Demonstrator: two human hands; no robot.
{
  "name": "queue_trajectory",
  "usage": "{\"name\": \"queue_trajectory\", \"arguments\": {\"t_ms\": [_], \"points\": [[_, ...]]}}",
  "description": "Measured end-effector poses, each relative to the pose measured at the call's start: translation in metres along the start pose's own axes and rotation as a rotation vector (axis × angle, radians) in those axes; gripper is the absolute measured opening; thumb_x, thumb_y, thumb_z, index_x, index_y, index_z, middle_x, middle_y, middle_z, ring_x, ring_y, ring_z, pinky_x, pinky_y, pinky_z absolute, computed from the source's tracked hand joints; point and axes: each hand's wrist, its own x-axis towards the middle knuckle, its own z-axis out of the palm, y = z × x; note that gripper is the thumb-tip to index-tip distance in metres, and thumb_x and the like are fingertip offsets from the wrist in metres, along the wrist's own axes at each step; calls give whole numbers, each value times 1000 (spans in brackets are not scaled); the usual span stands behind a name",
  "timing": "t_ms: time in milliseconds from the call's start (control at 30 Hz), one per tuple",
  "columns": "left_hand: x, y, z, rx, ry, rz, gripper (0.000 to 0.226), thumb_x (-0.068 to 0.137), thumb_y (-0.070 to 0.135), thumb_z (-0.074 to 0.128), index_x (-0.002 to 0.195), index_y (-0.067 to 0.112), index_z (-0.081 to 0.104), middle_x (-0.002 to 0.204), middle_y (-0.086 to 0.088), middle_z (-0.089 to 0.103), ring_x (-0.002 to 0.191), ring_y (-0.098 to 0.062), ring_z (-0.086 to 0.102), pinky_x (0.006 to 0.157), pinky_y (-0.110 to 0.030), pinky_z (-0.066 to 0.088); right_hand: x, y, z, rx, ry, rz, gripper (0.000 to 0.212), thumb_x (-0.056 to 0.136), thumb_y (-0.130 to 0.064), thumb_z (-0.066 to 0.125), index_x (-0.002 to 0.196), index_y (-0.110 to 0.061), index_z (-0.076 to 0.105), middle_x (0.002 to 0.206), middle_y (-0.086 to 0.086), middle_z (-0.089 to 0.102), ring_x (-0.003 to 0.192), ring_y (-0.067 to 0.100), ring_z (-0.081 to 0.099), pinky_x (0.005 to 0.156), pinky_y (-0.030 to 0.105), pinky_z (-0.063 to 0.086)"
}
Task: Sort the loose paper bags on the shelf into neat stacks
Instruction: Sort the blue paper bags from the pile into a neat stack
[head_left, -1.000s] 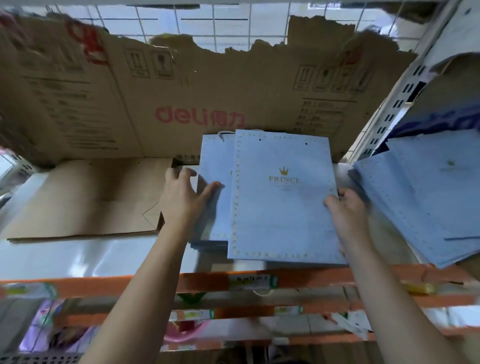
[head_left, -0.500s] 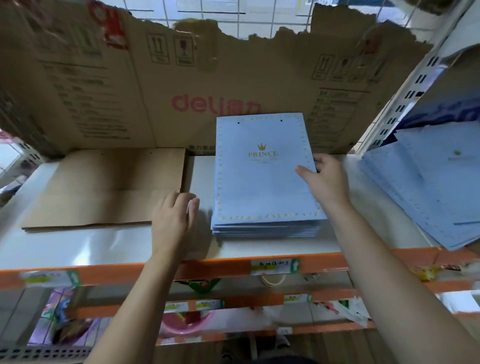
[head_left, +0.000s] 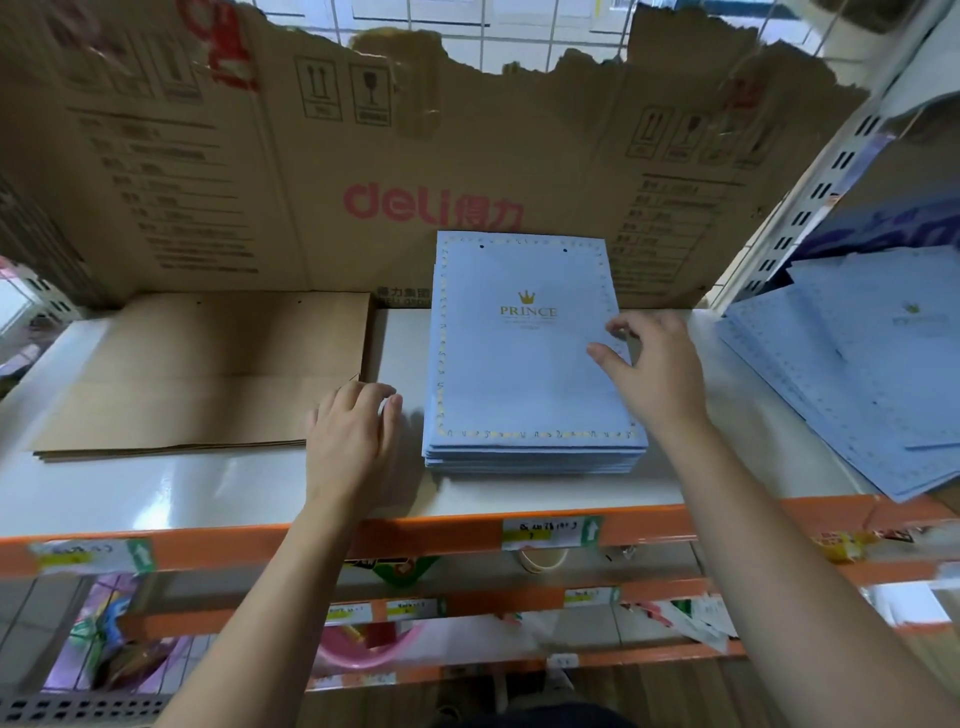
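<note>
A squared-up stack of flat light-blue paper bags (head_left: 524, 364) with a gold crown and the word PRINCE lies in the middle of the white shelf (head_left: 208, 488). My right hand (head_left: 657, 371) hovers over the stack's right edge, fingers loosely spread, thumb and fingertips close to the top bag. Left of the stack, my left hand (head_left: 353, 441) rests on the shelf with fingers curled, holding nothing. A looser, fanned pile of the same blue bags (head_left: 857, 374) lies at the right, hanging over the shelf's front edge.
A flat stack of brown paper bags (head_left: 202, 379) lies at the left. A torn deli cardboard sheet (head_left: 363, 156) stands along the back. A perforated metal upright (head_left: 800, 208) rises at the right. The orange shelf rail (head_left: 415, 530) carries price labels; lower shelves hold mixed goods.
The top blue bag was slid into line on the stack. My left hand let go and came down to the shelf; my right hand lifted off the stack's right edge.
</note>
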Motion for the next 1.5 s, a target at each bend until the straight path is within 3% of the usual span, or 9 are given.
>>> {"name": "queue_trajectory", "arguments": {"t_ms": [133,200,367,467,567,800,967,1233,1500], "points": [[0,0,-1,-3,-18,-3,39,95,31,33,102,10,66,102,-9,64,97,-31,53,84,-43,38,-22,8,-6,124,-21,3,21,87,-29,68,105,-19,65,109,-2,56,81,6,54,77,26,47],[-2,2,-3,-2,-17,27,41,96,31,32,101,10,67,103,-9,65,97,-31,55,83,-41,37,-40,14,-9,217,-65,55,23,86,-35,68,105,-25,61,109,-6,58,89,0,55,81,27,51],[-12,4,-6,9,-144,241,66,94,60,18,84,13,64,86,-3,64,82,-21,57,73,-34,39,-78,27,-15,368,-289,159,62,66,-53,78,115,-33,46,125,-11,56,115,8,53,97,29,44],[-15,3,-3,65,-176,336,63,85,76,25,72,18,46,70,4,49,65,-15,45,60,-28,30,-85,29,-12,315,-290,139,64,65,-41,84,114,-31,43,123,-10,55,116,10,52,100,31,44],[-13,4,1,125,-189,333,64,79,80,31,79,18,47,79,2,54,72,-14,45,62,-27,33,-85,28,-6,236,-235,113,58,70,-31,84,111,-29,42,119,-6,56,114,15,53,97,36,47],[-8,9,5,202,-222,306,72,76,78,20,91,16,53,93,-1,60,86,-21,54,74,-32,42,-74,30,-2,186,-247,91,55,72,-27,84,110,-25,43,113,-6,55,106,19,55,78,26,39],[-13,10,2,112,-128,293,72,86,75,8,73,17,49,70,4,48,63,-16,45,57,-28,31,-78,28,-5,253,-240,115,55,71,-47,78,111,-26,46,115,-10,54,108,7,48,86,23,38],[-7,20,-11,135,-49,215,61,88,71,20,63,19,42,61,7,41,55,-14,40,62,-32,32,-79,19,-10,224,-238,64,41,81,-45,70,109,-28,45,112,-13,52,107,4,48,86,22,38],[23,77,-11,36,99,329,42,95,45,40,97,8,62,93,-10,61,82,-31,56,69,-42,41,-64,44,-58,207,-52,35,26,92,-30,62,114,-16,59,115,-4,62,111,15,57,95,37,49]]}}
